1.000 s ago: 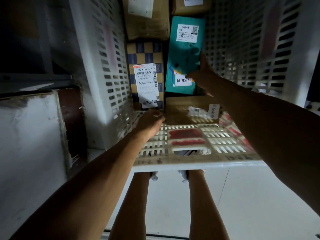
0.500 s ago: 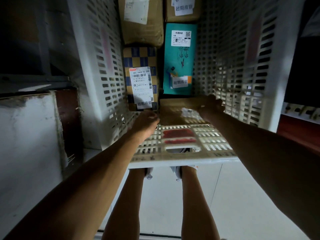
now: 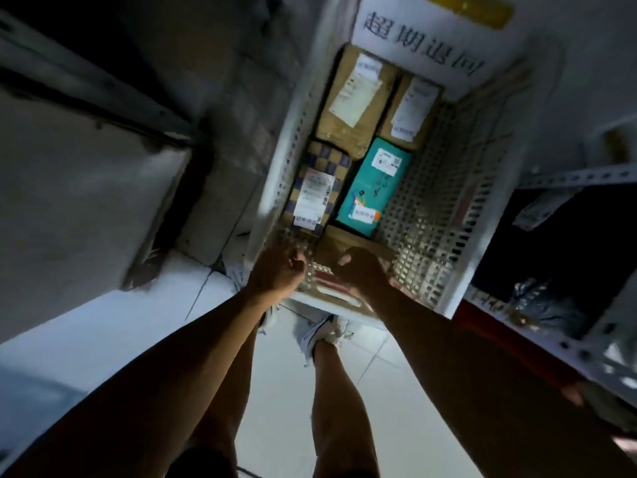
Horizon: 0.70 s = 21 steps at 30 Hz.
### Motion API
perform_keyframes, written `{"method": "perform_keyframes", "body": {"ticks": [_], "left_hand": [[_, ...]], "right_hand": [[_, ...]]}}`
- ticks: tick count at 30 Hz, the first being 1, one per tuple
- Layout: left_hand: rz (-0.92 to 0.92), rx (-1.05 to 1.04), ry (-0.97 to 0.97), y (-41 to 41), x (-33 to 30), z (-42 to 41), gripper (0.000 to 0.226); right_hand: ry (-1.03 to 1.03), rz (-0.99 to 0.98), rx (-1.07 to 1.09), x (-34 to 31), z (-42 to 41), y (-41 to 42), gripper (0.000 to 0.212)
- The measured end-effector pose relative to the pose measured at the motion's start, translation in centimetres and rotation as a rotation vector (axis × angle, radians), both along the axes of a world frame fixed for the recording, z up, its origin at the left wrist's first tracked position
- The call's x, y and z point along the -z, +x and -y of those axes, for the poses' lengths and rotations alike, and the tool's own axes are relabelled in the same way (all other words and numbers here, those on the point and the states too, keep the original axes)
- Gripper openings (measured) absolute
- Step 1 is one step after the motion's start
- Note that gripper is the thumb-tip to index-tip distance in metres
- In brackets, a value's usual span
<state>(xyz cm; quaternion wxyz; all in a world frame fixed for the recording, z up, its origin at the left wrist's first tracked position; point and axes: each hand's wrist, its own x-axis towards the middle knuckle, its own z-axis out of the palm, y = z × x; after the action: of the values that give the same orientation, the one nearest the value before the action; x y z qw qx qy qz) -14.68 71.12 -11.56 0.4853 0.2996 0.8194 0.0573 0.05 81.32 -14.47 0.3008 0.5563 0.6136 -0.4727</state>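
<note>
A white perforated crate (image 3: 441, 201) stands on the floor in front of me and holds several parcels. Among them are a teal parcel (image 3: 372, 188), a blue-and-tan checked parcel (image 3: 317, 194) and a small brown parcel (image 3: 336, 241) against the near wall. My right hand (image 3: 362, 270) curls over the near end of the brown parcel. At the crate's near left corner is my left hand (image 3: 279, 274), its fingers curled like a fist. Blur hides whether it holds anything.
Two larger brown boxes (image 3: 358, 98) fill the crate's far end, under a white paper sign (image 3: 424, 39). A grey cabinet (image 3: 86, 184) is close on the left, a metal shelf (image 3: 568, 339) on the right. My shoes (image 3: 320, 332) stand on pale floor tiles.
My right hand left the teal parcel and came down to the brown parcel at the near wall. My view pulled back and tilted, so the whole crate shows. My left hand stayed at the near left corner.
</note>
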Motion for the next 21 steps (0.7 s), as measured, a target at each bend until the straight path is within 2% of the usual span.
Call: {"method": "perform_keyframes", "body": {"ticks": [6, 8, 11, 14, 17, 21], "left_hand": [[-0.027, -0.306, 0.046, -0.5, -6.6, 5.2, 0.021], [-0.022, -0.415, 0.062, -0.4, -8.7, 7.2, 0.019], [0.001, -0.621, 0.033, 0.1, -11.2, 10.7, 0.015], [0.001, -0.854, 0.029, 2.4, -12.5, 15.3, 0.015], [-0.009, -1.038, 0.028, 5.9, -13.4, 20.0, 0.024], [-0.008, -1.283, 0.015, 11.5, -14.1, 26.3, 0.029]], "right_hand": [[-0.022, -0.053, -0.382, -7.3, 0.1, -5.0, 0.037], [0.043, -0.089, -0.571, -9.2, 0.8, -6.4, 0.029], [0.093, -0.107, -0.733, -12.1, 2.7, -8.3, 0.022], [0.082, -0.139, -0.947, -14.4, 6.0, -9.8, 0.031], [0.026, -0.175, -1.045, -16.0, 10.8, -10.6, 0.018], [-0.061, -0.207, -1.229, -16.6, 18.1, -9.9, 0.026]]}}
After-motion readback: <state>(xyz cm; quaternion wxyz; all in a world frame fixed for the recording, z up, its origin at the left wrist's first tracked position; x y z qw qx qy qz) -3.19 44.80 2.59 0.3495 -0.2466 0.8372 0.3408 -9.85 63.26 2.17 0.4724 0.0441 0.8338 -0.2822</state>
